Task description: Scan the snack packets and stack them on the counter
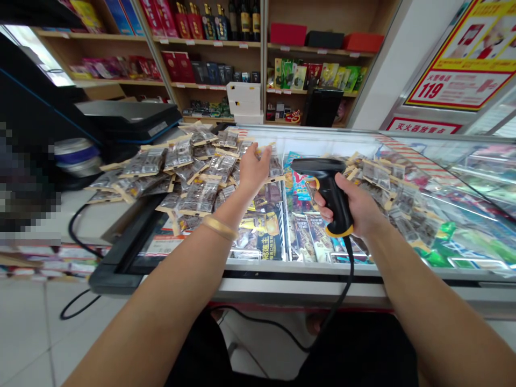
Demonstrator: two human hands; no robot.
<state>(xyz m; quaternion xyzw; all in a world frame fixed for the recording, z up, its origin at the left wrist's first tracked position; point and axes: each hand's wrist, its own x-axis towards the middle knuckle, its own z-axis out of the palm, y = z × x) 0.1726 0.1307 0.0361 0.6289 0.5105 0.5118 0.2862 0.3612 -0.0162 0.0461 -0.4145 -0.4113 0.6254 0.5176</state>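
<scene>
My right hand (360,207) is wrapped around the grip of a black barcode scanner (337,201) with yellow trim. The scanner's head points left, and its cable hangs from the base of the grip. My left hand (255,169), below a gold bangle (220,227) on the wrist, reaches to the right side of a pile of small clear packets (201,196) with tan edges and dark contents. Its thumb and forefinger are apart over the packets; whether they touch one is unclear. A second heap of similar packets (377,174) lies behind my right hand.
Both heaps rest on a glass-topped freezer (250,282) with packaged goods inside. A black device with a flat top (133,118) stands at left, near a stack of round tins (77,157). Shelves with bottles and boxes (288,34) line the back. The scanner cable (278,323) loops below the freezer's edge.
</scene>
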